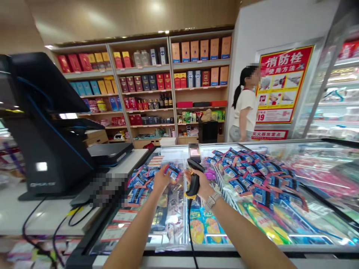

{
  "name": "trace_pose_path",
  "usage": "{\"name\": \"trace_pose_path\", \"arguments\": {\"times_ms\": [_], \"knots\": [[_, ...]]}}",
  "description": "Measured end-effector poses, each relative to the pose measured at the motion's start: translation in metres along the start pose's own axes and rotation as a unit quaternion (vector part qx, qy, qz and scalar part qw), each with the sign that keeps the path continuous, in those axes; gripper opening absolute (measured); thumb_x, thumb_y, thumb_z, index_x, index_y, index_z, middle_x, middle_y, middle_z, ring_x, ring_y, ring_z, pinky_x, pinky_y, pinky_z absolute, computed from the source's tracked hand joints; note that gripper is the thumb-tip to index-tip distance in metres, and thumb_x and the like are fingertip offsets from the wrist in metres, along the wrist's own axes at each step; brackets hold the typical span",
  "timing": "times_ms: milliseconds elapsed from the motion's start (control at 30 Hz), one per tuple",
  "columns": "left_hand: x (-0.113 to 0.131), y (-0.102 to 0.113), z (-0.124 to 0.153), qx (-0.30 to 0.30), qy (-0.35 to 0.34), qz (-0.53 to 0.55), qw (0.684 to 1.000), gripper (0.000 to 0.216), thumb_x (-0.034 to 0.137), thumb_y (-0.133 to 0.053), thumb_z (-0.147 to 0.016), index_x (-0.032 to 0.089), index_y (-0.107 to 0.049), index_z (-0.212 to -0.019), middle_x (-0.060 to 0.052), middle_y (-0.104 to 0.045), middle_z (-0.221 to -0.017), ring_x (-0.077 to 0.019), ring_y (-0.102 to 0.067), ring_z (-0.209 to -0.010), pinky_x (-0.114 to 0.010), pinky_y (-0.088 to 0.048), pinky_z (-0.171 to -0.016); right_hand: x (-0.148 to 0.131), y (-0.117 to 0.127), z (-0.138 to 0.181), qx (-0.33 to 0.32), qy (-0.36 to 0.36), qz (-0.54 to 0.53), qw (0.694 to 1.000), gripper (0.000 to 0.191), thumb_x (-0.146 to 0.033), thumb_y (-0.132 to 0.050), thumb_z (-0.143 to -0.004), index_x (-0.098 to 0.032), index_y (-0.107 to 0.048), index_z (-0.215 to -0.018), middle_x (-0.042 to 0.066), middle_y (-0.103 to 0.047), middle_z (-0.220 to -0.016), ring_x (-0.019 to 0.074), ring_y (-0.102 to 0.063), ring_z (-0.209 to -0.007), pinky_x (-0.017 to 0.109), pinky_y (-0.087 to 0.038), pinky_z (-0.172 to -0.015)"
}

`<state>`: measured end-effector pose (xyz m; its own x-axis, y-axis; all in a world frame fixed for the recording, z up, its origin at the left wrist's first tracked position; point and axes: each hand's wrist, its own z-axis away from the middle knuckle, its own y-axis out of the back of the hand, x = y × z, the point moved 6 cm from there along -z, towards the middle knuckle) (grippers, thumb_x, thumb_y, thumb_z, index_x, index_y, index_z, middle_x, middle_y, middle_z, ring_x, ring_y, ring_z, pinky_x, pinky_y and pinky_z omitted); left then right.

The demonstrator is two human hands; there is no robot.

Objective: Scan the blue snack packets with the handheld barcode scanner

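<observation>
My left hand (pixel 161 181) grips a blue-and-red snack packet (pixel 172 172) above the glass-topped chest freezer (pixel 252 247). My right hand (pixel 200 184), with a watch on the wrist, is wrapped round a black handheld barcode scanner (pixel 194 177) whose head faces the packet. The scanner's cable hangs down over the glass. More of the same blue-and-red packets (pixel 252 175) are heaped on the freezer lid to the right, and some lie to the left (pixel 138 183).
A black point-of-sale terminal (pixel 45 123) stands on the white counter (pixel 17 213) at left, with cables trailing. Shelves of boxed goods (pixel 168 86) fill the back wall. A person in a white shirt (pixel 245 108) stands by a red poster (pixel 283 86). A glass-door fridge (pixel 336 89) is at right.
</observation>
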<state>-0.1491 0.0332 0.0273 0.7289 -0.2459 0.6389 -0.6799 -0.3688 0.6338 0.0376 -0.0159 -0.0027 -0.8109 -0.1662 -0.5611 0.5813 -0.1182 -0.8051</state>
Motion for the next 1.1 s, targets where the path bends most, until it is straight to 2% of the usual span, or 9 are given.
{"name": "trace_pose_path", "arguments": {"times_ms": [100, 200, 333, 433, 533, 667, 900, 1000, 1100], "knots": [[-0.027, 0.042, 0.004, -0.019, 0.004, -0.093, 0.995, 0.044, 0.024, -0.05, -0.089, 0.02, -0.058, -0.132, -0.009, -0.071, -0.115, -0.0229, -0.068, -0.098, -0.035, -0.049, -0.092, 0.044, -0.028, -0.013, -0.017, -0.05, -0.069, 0.996, 0.006, -0.015, -0.065, -0.075, -0.018, -0.061, -0.072, 0.006, -0.075, -0.081, 0.0169, -0.072, -0.078, 0.025, -0.056, -0.071], [-0.044, 0.067, 0.011, -0.002, -0.036, -0.194, 0.98, 0.048, 0.024, -0.055, -0.087, 0.019, -0.056, -0.134, -0.011, -0.066, -0.122, -0.027, -0.058, -0.118, -0.038, -0.044, -0.101, 0.088, -0.045, -0.026, -0.014, -0.089, -0.094, 0.992, 0.005, -0.02, -0.061, -0.079, -0.019, -0.061, -0.074, 0.007, -0.075, -0.084, 0.0185, -0.072, -0.085, 0.028, -0.056, -0.076], [-0.051, 0.069, 0.018, -0.004, -0.077, -0.25, 0.965, 0.034, 0.028, -0.055, -0.088, 0.02, -0.067, -0.12, -0.011, -0.066, -0.119, -0.0269, -0.058, -0.116, -0.039, -0.044, -0.101, 0.127, -0.05, -0.037, -0.007, -0.11, -0.057, 0.992, 0.009, -0.028, -0.062, -0.078, -0.022, -0.061, -0.071, 0.006, -0.074, -0.085, 0.021, -0.071, -0.086, 0.032, -0.055, -0.074], [-0.043, 0.063, 0.017, 0.008, -0.088, -0.233, 0.968, 0.03, 0.025, -0.056, -0.088, 0.019, -0.07, -0.114, -0.012, -0.065, -0.12, -0.0266, -0.058, -0.117, -0.038, -0.043, -0.102, 0.126, -0.043, -0.04, 0.002, -0.085, -0.052, 0.995, 0.008, -0.027, -0.064, -0.075, -0.023, -0.06, -0.071, 0.005, -0.075, -0.085, 0.021, -0.071, -0.086, 0.032, -0.055, -0.074], [-0.022, 0.048, 0.012, 0.023, -0.108, -0.183, 0.977, 0.031, 0.02, -0.056, -0.087, 0.018, -0.069, -0.115, -0.013, -0.063, -0.125, -0.0259, -0.057, -0.119, -0.039, -0.043, -0.103, 0.098, -0.028, -0.039, 0.012, -0.048, -0.06, 0.997, 0.007, -0.021, -0.065, -0.073, -0.022, -0.059, -0.069, 0.006, -0.075, -0.086, 0.0195, -0.071, -0.088, 0.03, -0.056, -0.078], [0.023, 0.005, 0.002, -0.007, -0.146, -0.099, 0.984, 0.028, 0.017, -0.058, -0.085, 0.019, -0.07, -0.111, -0.011, -0.065, -0.12, -0.0236, -0.059, -0.114, -0.038, -0.044, -0.102, 0.024, 0.007, -0.033, 0.004, 0.038, -0.045, 0.998, 0.007, -0.017, -0.068, -0.07, -0.02, -0.062, -0.073, 0.008, -0.075, -0.088, 0.0198, -0.071, -0.093, 0.028, -0.057, -0.081], [0.114, -0.11, -0.003, -0.12, -0.17, 0.05, 0.977, 0.026, 0.015, -0.061, -0.082, 0.019, -0.073, -0.104, -0.009, -0.072, -0.109, -0.023, -0.063, -0.107, -0.036, -0.045, -0.099, -0.139, 0.102, -0.002, 0.099, 0.259, -0.026, 0.96, 0.012, -0.014, -0.067, -0.069, -0.023, -0.062, -0.075, 0.003, -0.074, -0.08, 0.0193, -0.072, -0.09, 0.028, -0.059, -0.077], [0.15, -0.163, -0.006, -0.164, -0.161, 0.094, 0.969, 0.025, 0.017, -0.061, -0.082, 0.018, -0.074, -0.104, -0.009, -0.072, -0.111, -0.0245, -0.064, -0.108, -0.037, -0.045, -0.099, -0.179, 0.128, 0.009, 0.123, 0.302, -0.035, 0.945, 0.011, -0.015, -0.065, -0.07, -0.024, -0.06, -0.074, 0.001, -0.073, -0.077, 0.0176, -0.071, -0.088, 0.026, -0.059, -0.075], [0.181, -0.211, -0.015, -0.193, -0.152, 0.125, 0.961, 0.027, 0.017, -0.058, -0.084, 0.018, -0.072, -0.106, -0.009, -0.072, -0.112, -0.0238, -0.065, -0.107, -0.036, -0.047, -0.096, -0.19, 0.143, 0.007, 0.125, 0.299, -0.033, 0.946, 0.01, -0.019, -0.068, -0.069, -0.023, -0.06, -0.071, 0.001, -0.071, -0.074, 0.017, -0.07, -0.082, 0.025, -0.058, -0.071]]}}
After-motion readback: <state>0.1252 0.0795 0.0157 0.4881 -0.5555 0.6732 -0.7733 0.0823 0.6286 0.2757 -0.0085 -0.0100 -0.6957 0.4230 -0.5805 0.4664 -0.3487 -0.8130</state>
